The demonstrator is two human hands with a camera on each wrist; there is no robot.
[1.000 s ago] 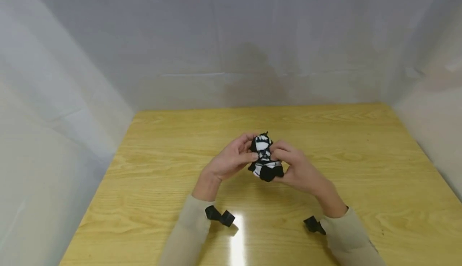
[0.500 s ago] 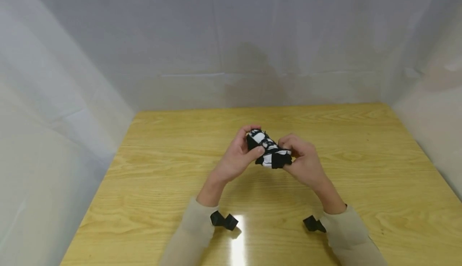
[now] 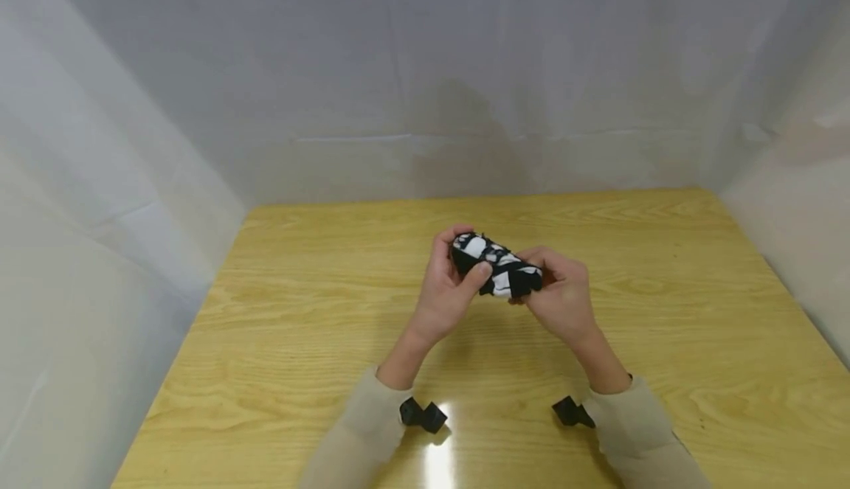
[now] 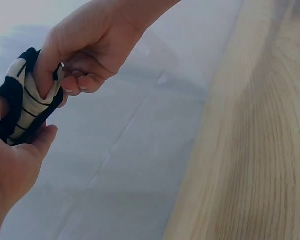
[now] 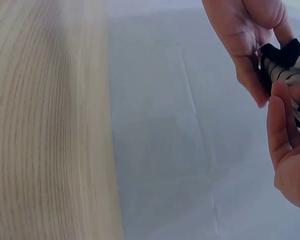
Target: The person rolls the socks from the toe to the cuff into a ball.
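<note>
Both hands hold black-and-white sock bundle (image 3: pixel 496 274) above wooden surface (image 3: pixel 664 312) — left hand (image 3: pixel 451 290) curled round one end, right hand (image 3: pixel 561 297) pinching other. Likely risk: roll springs loose if either grip slackens — fabric looks tightly bunched.

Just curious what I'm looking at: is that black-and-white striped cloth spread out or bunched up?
Bunched up. The striped cloth is a compact roll gripped between the left hand and right hand, above the table.

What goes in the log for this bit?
left hand: grips striped sock bundle | right hand: grips other end | above wooden table
</note>
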